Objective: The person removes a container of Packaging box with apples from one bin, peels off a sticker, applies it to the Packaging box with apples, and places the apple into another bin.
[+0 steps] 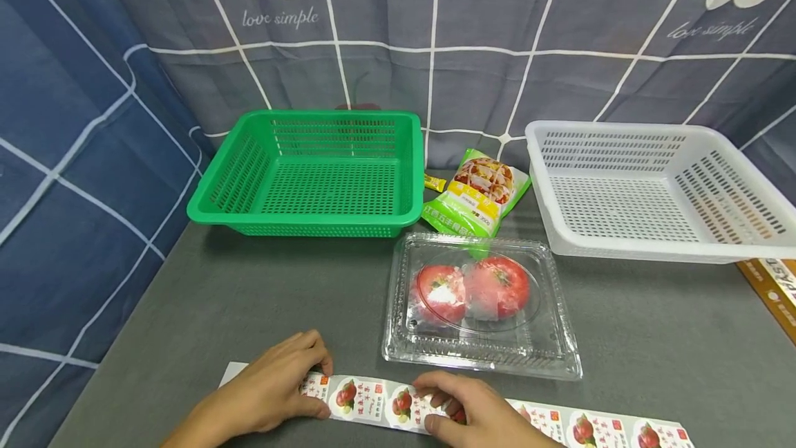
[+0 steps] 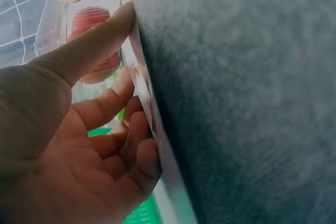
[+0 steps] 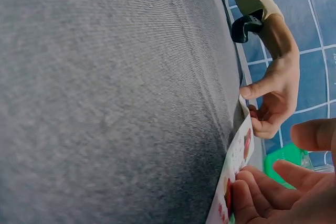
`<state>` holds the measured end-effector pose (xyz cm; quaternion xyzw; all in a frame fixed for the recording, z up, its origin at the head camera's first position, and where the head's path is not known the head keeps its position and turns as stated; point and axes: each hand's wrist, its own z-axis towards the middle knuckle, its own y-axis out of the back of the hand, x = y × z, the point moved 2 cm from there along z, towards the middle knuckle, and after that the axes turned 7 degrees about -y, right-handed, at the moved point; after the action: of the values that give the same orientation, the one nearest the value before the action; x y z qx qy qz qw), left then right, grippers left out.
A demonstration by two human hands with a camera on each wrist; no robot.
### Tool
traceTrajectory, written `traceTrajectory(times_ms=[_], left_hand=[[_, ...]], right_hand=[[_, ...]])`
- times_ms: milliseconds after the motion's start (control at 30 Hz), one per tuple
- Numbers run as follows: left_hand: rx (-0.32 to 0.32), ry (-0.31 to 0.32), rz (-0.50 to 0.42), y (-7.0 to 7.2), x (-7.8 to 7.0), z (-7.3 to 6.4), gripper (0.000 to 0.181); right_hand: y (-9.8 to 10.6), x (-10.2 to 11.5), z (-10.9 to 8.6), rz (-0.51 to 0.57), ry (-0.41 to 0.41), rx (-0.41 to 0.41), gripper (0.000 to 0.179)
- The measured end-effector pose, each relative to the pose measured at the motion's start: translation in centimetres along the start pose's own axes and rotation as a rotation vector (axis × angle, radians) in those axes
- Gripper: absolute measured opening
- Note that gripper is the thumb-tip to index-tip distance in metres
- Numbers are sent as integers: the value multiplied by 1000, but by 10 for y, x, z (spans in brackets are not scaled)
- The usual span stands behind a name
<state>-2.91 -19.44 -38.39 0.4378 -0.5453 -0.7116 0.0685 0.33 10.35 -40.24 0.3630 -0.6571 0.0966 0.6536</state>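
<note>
A strip of printed labels [image 1: 361, 398] with red fruit pictures lies along the table's front. My left hand [image 1: 280, 382] pinches its left part, with thumb at the near edge and fingers at the far edge; the left wrist view shows this hand [image 2: 89, 135] close up. Over the strip's middle is my right hand [image 1: 475, 410]. In the right wrist view, some fingers [image 3: 257, 190] of that hand touch the strip, while its thumb stands away from it. Behind the strip sits a clear plastic box [image 1: 479, 355], its lid down over two wrapped red tomatoes [image 1: 497, 287].
A green basket [image 1: 305, 220] stands at the back left, a white basket [image 1: 671, 246] at the back right. Between them lie a green and yellow food packet [image 1: 475, 196] and a small yellow sachet [image 1: 434, 182]. A brown box [image 1: 771, 296] is at the right edge, curtains [image 1: 385, 5] behind.
</note>
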Motion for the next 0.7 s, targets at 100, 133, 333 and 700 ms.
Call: traceTrajectory(times_ms=[100,133,333,700], left_hand=[[15,-18,-38,1,2,2,34],[20,-21,-53,2,3,2,34],[82,-39,-282,4,5,8,23],[226,-46,-787,12,10,9,18]], right_hand=[[-2,4,3,-15,9,-8,30],[-4,6,4,-9,27,-10,30],[-21,22,23,163,144,34,31],[-33,30,40,331,-64,121,32]])
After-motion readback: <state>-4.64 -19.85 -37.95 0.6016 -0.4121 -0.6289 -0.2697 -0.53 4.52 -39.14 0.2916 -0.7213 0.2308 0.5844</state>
